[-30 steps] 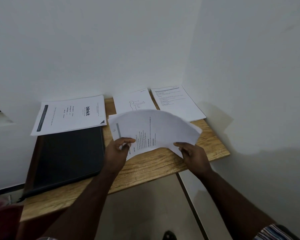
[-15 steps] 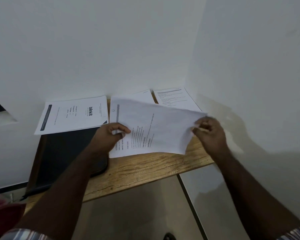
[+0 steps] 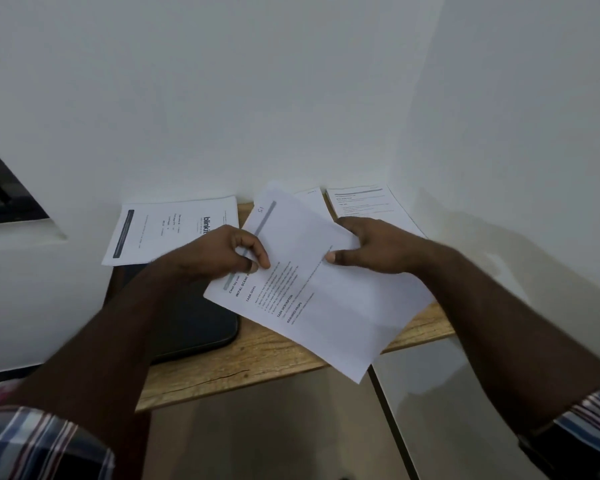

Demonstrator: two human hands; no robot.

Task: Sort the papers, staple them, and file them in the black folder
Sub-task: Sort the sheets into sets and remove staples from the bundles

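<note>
Step in hand: sorting is judged to be under way; no stapler can be seen, and nothing appears to be filed yet.
Held sheets: a small set of printed sheets [image 3: 321, 292] is held tilted above the wooden desk [image 3: 250, 362], its near corner hanging past the desk's front edge. Headings such as "TASK GOAL" can be read on the top page; how many sheets are in the set cannot be told.
Left hand [image 3: 219, 252]: curled on the left edge of the set, which is pinched between thumb and fingers over the grey header bar.
Right hand [image 3: 368, 245]: closed on the far right edge, thumb pressed on top and fingers tucked beneath.
Black folder [image 3: 187, 323]: lying shut on the left part of the desk, partly hidden by the left forearm.
Sorted piles: a page printed "blinkit" [image 3: 174, 230] lies at the back left, overlapping the folder's far edge; a text page [image 3: 364, 204] lies in the back right corner; 1 more sheet [image 3: 310, 199] is glimpsed between them, mostly hidden.
Doing it well: the top page should be matched to a pile by its heading before release; the edges should be squared with both hands so that stapling is clean; the piles should be kept well apart.
Risk: a loose sheet could slide off the front edge.
</note>
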